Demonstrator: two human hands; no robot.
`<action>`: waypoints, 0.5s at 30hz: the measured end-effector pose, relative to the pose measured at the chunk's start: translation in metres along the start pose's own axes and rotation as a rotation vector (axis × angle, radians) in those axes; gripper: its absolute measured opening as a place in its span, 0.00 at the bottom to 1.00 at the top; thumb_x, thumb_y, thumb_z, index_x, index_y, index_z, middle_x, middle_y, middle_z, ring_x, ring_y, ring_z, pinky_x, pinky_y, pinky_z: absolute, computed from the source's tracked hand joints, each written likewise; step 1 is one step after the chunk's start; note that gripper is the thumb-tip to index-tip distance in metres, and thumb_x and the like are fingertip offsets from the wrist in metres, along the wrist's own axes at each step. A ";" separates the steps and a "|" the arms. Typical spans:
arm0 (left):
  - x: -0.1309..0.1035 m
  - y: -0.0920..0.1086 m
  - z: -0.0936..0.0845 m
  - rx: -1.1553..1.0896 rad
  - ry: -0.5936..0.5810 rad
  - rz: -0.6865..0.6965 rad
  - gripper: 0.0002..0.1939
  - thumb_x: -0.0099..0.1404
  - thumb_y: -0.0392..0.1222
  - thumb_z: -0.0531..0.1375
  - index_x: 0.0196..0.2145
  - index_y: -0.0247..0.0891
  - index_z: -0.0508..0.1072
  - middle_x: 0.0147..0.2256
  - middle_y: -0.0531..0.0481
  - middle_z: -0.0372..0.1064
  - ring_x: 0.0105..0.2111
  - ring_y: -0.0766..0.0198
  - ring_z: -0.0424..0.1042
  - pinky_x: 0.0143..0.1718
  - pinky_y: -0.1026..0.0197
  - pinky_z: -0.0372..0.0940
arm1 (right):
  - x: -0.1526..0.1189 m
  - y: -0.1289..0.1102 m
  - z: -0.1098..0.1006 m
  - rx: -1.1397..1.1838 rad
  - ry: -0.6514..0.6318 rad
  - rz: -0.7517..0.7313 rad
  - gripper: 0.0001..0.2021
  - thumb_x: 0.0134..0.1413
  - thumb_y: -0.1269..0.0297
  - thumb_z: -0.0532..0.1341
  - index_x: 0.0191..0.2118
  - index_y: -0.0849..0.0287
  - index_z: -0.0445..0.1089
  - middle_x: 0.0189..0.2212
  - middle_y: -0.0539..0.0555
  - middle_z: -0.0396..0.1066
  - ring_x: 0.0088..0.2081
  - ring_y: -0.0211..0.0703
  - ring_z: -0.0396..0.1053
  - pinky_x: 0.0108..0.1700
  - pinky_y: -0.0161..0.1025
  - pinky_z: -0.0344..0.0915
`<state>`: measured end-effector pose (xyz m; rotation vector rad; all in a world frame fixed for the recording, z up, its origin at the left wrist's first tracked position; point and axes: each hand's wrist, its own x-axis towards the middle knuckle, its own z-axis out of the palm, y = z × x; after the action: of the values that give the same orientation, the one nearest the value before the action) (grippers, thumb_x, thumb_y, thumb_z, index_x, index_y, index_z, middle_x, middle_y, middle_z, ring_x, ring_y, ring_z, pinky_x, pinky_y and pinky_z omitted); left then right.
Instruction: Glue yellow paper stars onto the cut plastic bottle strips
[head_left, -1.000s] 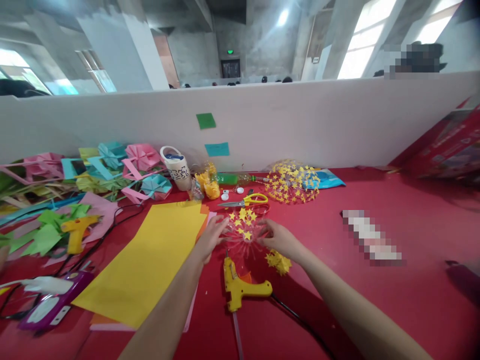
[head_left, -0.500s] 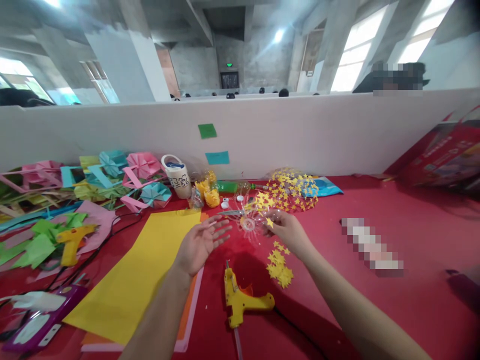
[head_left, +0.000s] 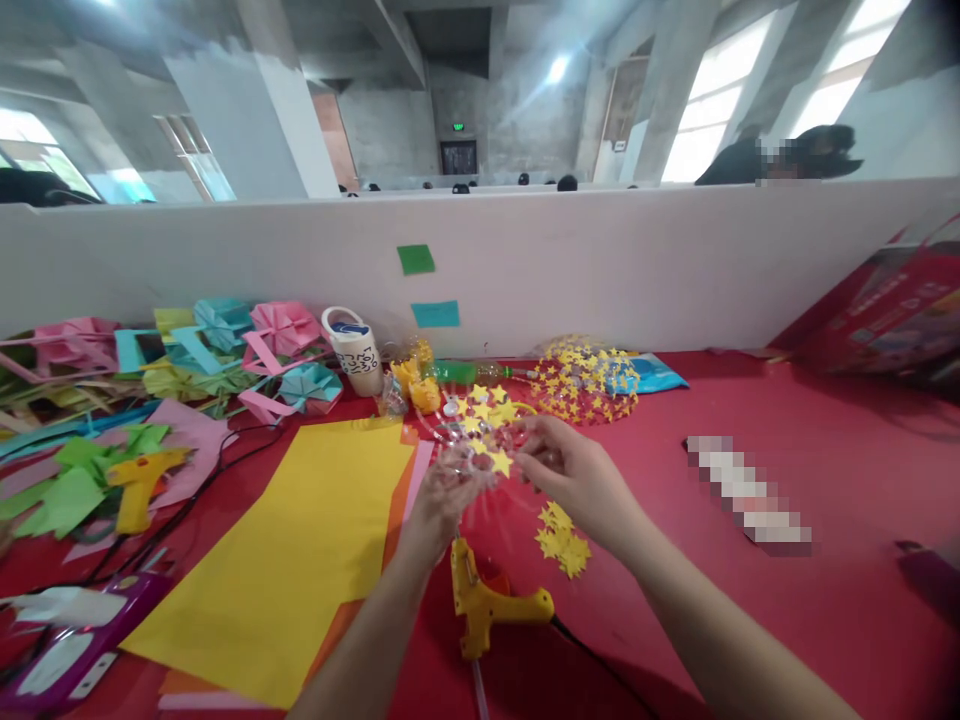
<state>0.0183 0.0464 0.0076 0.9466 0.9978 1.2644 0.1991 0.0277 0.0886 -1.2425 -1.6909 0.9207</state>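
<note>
A clear plastic piece (head_left: 457, 430) with thin strips fanning out is held up over the red table, and several yellow paper stars (head_left: 501, 462) sit on it. My left hand (head_left: 450, 495) is closed around its lower left side. At its right edge, the fingers of my right hand (head_left: 574, 465) are curled and pinch the plastic strips; the fingertips are partly blurred. Below my right hand lies a small pile of loose yellow stars (head_left: 562, 540). A yellow glue gun (head_left: 476, 600) rests on the table under both hands, its nozzle close to my left wrist.
Yellow paper sheets (head_left: 285, 560) lie to the left, near a second glue gun (head_left: 139, 485) and a purple power strip (head_left: 82, 640). Behind stand a white cup (head_left: 356, 355), a green bottle (head_left: 454, 372) and a star-covered dome (head_left: 585, 385). A white partition (head_left: 570, 265) borders the table.
My left hand has moved right and closed on the plastic piece, having been open beside it. The piece has turned so its yellow stars face me.
</note>
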 end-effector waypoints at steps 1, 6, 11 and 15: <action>-0.001 0.002 0.000 -0.009 -0.016 -0.005 0.24 0.49 0.41 0.68 0.45 0.38 0.70 0.36 0.48 0.75 0.37 0.58 0.75 0.47 0.54 0.67 | -0.002 -0.002 -0.004 -0.027 0.024 -0.018 0.14 0.54 0.64 0.57 0.48 0.56 0.64 0.31 0.51 0.71 0.30 0.38 0.70 0.30 0.34 0.65; -0.006 0.011 0.003 0.065 -0.106 -0.051 0.21 0.52 0.42 0.67 0.45 0.37 0.71 0.36 0.47 0.77 0.39 0.57 0.75 0.48 0.55 0.65 | -0.015 -0.021 -0.019 -0.238 0.258 -0.194 0.12 0.57 0.65 0.56 0.47 0.54 0.66 0.37 0.53 0.72 0.32 0.38 0.70 0.33 0.34 0.66; -0.007 0.007 0.005 0.035 -0.099 -0.093 0.22 0.52 0.41 0.67 0.45 0.36 0.71 0.34 0.47 0.77 0.36 0.58 0.76 0.45 0.57 0.66 | -0.011 -0.030 -0.009 -0.362 0.186 -0.386 0.09 0.58 0.69 0.55 0.43 0.54 0.68 0.35 0.52 0.72 0.34 0.39 0.67 0.36 0.36 0.64; -0.008 0.000 0.004 -0.006 -0.113 -0.108 0.23 0.49 0.39 0.68 0.45 0.36 0.72 0.36 0.47 0.76 0.35 0.58 0.75 0.40 0.58 0.68 | -0.002 -0.026 0.004 -0.467 0.128 -0.403 0.08 0.57 0.68 0.56 0.42 0.54 0.69 0.35 0.52 0.73 0.39 0.45 0.64 0.41 0.42 0.60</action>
<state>0.0219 0.0384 0.0099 0.9364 0.9439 1.1115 0.1858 0.0194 0.1104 -1.1526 -2.0182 0.2049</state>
